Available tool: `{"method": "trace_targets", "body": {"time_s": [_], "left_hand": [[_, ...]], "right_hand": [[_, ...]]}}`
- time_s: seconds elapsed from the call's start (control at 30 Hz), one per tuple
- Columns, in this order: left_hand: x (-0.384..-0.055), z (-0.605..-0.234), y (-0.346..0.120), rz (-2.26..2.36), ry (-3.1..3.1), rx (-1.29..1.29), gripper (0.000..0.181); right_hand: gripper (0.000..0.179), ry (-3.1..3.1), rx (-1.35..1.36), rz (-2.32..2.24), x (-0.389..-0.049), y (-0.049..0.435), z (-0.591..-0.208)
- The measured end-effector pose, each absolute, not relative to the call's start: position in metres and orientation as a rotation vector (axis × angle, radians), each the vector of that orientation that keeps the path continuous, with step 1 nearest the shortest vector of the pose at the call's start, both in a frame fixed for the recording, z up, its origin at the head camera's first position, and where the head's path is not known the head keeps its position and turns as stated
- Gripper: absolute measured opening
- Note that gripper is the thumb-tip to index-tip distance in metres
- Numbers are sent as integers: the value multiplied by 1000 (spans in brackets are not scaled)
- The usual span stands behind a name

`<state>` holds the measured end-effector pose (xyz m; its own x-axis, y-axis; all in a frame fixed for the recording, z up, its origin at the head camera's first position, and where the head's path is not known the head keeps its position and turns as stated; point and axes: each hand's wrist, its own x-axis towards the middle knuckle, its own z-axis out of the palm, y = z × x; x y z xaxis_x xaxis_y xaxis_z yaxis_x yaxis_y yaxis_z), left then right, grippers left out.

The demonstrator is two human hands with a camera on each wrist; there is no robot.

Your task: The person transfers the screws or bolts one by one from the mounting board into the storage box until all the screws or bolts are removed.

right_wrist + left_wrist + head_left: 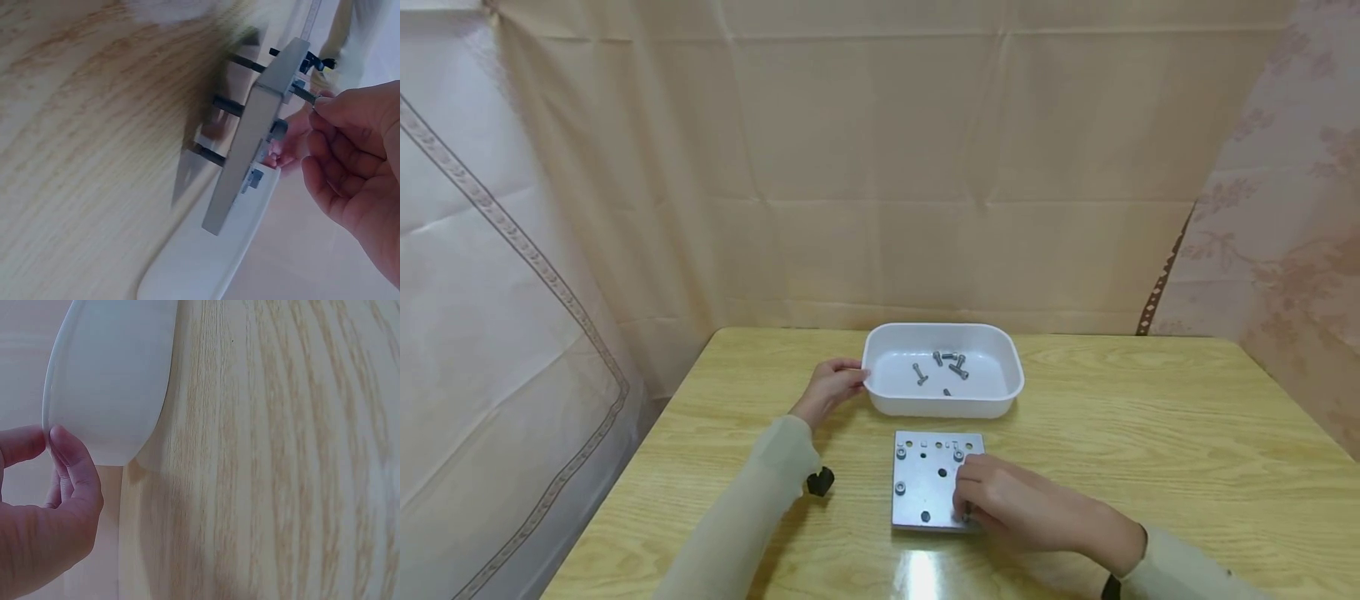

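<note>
My left hand (829,390) pinches the left rim of a white plastic tray (943,407) between thumb and fingers, as the left wrist view shows. Several hex socket bolts (958,370) lie loose in the tray. Nearer to me is a square metal plate (917,500) with holes and several socket bolts (900,487) standing in it. My right hand (1022,504) is over the plate's near right corner. In the right wrist view its thumb and finger pinch a bolt (304,94) at the plate's top face. Threaded shanks (228,105) stick out beneath the plate.
All this stands on a wood-grain table (1150,433). A beige cloth (865,167) hangs behind the table's far edge, with patterned cloths at both sides. A small black object (821,482) shows by my left sleeve.
</note>
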<state>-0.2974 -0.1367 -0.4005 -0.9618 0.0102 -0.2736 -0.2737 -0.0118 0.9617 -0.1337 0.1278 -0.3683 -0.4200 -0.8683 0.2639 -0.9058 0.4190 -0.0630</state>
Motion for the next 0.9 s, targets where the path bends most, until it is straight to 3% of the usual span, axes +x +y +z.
{"method": "trace_targets", "body": {"time_s": [0.9], "left_hand": [[-295,-397,-137,2065,2045,-288,36]], "right_hand": [[22,-2366,1571,181,-135,123,-358]]}}
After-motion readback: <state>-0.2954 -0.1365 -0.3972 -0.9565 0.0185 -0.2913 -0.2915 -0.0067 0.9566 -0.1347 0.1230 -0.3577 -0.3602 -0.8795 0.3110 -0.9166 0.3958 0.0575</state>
